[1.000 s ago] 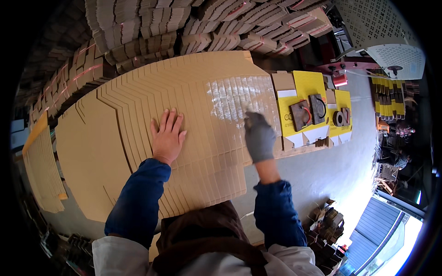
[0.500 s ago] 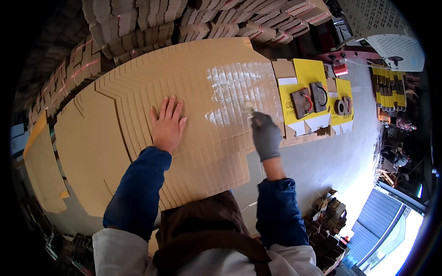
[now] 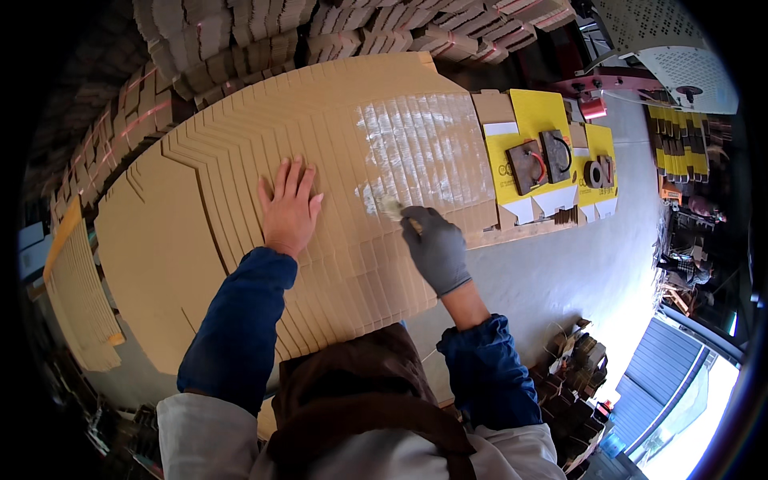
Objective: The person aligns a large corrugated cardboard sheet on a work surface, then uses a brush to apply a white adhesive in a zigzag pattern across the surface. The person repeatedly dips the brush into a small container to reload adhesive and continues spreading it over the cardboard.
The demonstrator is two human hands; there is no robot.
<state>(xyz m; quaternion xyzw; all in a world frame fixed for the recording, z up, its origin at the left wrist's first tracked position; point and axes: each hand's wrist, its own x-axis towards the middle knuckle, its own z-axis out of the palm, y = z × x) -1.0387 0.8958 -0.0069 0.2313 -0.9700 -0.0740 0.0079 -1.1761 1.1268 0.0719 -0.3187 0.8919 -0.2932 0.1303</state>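
Note:
Overlapping flat cardboard sheets (image 3: 336, 272) lie fanned out in front of me, their edges stepped from left to right. My bare left hand (image 3: 290, 210) rests flat on them with its fingers spread. In a grey glove, my right hand (image 3: 436, 246) is closed around a pale-bristled brush (image 3: 390, 208); its handle is hidden in the fist. The bristles touch the sheets at the lower left of a wet, shiny white patch of what looks like glue (image 3: 424, 148). That patch spans many of the stepped edges.
Right of the sheets lie yellow printed cardboard pieces (image 3: 540, 112), with two dark blocks with handles (image 3: 526, 168) and tape rolls (image 3: 594, 174) on them. Bundled cardboard stacks (image 3: 264, 24) line the back. More fanned sheets (image 3: 80, 288) stand at far left. Scrap cardboard (image 3: 572, 384) is piled lower right.
My right hand has swept the brush left and slightly toward me across the sheets. The shiny patch reaches further at its lower part. My left hand stays in place on the cardboard.

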